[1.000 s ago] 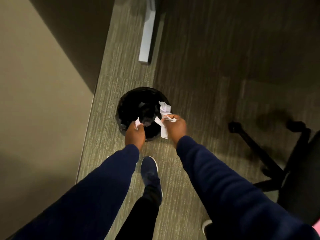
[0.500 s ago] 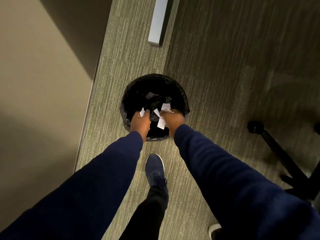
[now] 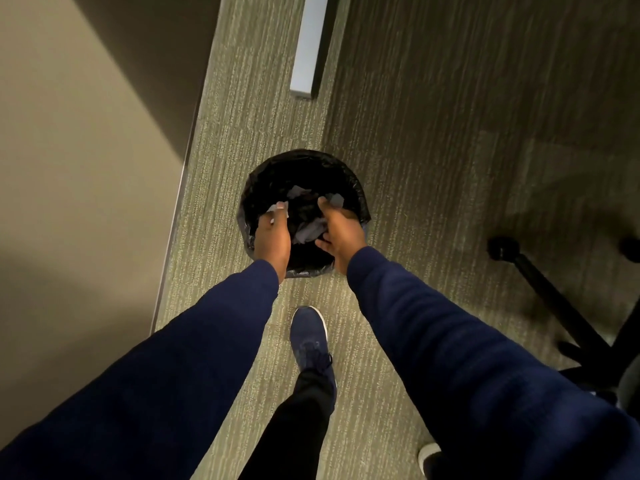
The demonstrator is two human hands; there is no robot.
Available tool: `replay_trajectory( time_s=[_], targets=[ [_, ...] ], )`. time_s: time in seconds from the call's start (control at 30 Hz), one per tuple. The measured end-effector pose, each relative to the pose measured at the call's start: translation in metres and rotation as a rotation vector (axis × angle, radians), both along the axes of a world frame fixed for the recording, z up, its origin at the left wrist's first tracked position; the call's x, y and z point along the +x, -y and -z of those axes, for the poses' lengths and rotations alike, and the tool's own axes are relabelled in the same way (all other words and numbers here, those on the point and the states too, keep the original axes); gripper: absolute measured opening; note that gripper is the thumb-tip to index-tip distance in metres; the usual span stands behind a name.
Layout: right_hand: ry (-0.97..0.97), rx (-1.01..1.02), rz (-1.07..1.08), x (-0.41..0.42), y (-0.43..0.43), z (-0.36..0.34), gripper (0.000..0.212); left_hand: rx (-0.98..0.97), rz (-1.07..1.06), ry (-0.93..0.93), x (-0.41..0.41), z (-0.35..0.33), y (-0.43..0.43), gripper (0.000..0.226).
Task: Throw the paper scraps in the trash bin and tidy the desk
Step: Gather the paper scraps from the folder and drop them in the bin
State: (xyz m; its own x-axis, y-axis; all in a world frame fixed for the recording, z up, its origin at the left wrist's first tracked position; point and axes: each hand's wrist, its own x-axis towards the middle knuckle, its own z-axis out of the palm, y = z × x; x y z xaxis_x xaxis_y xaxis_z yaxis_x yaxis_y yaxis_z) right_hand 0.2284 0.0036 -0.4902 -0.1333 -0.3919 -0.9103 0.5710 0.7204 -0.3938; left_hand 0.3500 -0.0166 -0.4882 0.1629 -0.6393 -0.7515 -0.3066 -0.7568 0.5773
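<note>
A round trash bin (image 3: pixel 360 202) with a black liner stands on the carpet right in front of me. Both my hands reach over its near rim. My left hand (image 3: pixel 272 239) is palm-down, and a small white paper scrap (image 3: pixel 282 205) sticks out at its fingertips. My right hand (image 3: pixel 343 230) has thumb and fingers spread apart. A grey-looking scrap (image 3: pixel 310 231) hangs loose beside its palm, and another scrap (image 3: pixel 335 199) shows just past its thumb. More scraps (image 3: pixel 296 192) lie deeper inside the bin.
A beige wall (image 3: pixel 86 202) with a baseboard runs along the left. A grey desk leg foot (image 3: pixel 310 46) lies on the floor beyond the bin. A black office chair base (image 3: pixel 540 282) with casters stands at the right. My blue shoe (image 3: pixel 310 341) is just behind the bin.
Both hands have dropped lower into the bin. The right hand has spread apart and its scraps have come loose inside the bin. My view has shifted closer over the bin.
</note>
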Motion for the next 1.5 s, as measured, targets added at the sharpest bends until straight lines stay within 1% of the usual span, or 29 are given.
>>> replay_trajectory(
  time_s=[0.13, 0.23, 0.37, 0.43, 0.5, 0.6, 0.77, 0.87, 0.97, 1.03, 1.13, 1.23, 1.3, 1.37, 1.43, 1.5],
  targets=[
    [-0.070, -0.011, -0.020, -0.013, -0.015, -0.018, 0.060, -0.072, 0.101, 0.036, -0.010, -0.020, -0.007, 0.052],
    [-0.147, -0.036, -0.049, -0.030, -0.037, -0.038, 0.064, -0.062, 0.136, 0.035, -0.027, -0.041, -0.020, 0.049],
    [-0.333, -0.116, -0.135, -0.058, -0.073, -0.072, 0.059, -0.095, 0.185, 0.053, -0.061, -0.070, -0.041, 0.040],
    [-0.436, -0.163, -0.192, -0.083, -0.096, -0.094, 0.061, -0.125, 0.226, 0.029, -0.089, -0.089, -0.058, 0.029],
    [-0.532, -0.197, -0.237, -0.107, -0.118, -0.114, 0.062, -0.153, 0.259, 0.003, -0.114, -0.103, -0.075, 0.028],
    [-0.610, -0.233, -0.252, -0.148, -0.155, -0.142, 0.061, -0.181, 0.338, -0.002, -0.153, -0.122, -0.103, 0.029],
    [-0.706, -0.184, -0.198, -0.218, -0.226, -0.178, 0.061, -0.268, 0.484, -0.036, -0.229, -0.153, -0.156, 0.023],
    [-0.753, -0.152, -0.152, -0.264, -0.276, -0.194, 0.064, -0.297, 0.629, -0.078, -0.282, -0.171, -0.197, 0.018],
    [-0.811, -0.129, -0.097, -0.307, -0.328, -0.209, 0.063, -0.313, 0.776, -0.120, -0.335, -0.182, -0.240, 0.022],
    [-0.886, -0.108, -0.076, -0.327, -0.358, -0.217, 0.060, -0.312, 0.859, -0.122, -0.364, -0.187, -0.264, 0.029],
    [-1.106, 0.005, -0.076, -0.361, -0.417, -0.226, 0.055, -0.345, 1.031, -0.116, -0.412, -0.195, -0.315, 0.038],
    [-1.275, 0.161, -0.066, -0.382, -0.469, -0.230, 0.052, -0.479, 1.214, -0.112, -0.443, -0.195, -0.359, 0.047],
    [-1.286, 0.281, -0.077, -0.393, -0.502, -0.225, 0.060, -0.640, 1.416, -0.042, -0.461, -0.190, -0.387, 0.057],
    [-1.223, 0.380, -0.139, -0.398, -0.528, -0.215, 0.072, -0.740, 1.620, 0.043, -0.478, -0.183, -0.408, 0.072],
    [-1.147, 0.418, -0.217, -0.401, -0.545, -0.204, 0.081, -0.780, 1.773, 0.104, -0.494, -0.176, -0.422, 0.084],
    [-1.130, 0.400, -0.270, -0.401, -0.554, -0.193, 0.084, -0.830, 1.882, 0.151, -0.506, -0.167, -0.430, 0.086]
  ],
)
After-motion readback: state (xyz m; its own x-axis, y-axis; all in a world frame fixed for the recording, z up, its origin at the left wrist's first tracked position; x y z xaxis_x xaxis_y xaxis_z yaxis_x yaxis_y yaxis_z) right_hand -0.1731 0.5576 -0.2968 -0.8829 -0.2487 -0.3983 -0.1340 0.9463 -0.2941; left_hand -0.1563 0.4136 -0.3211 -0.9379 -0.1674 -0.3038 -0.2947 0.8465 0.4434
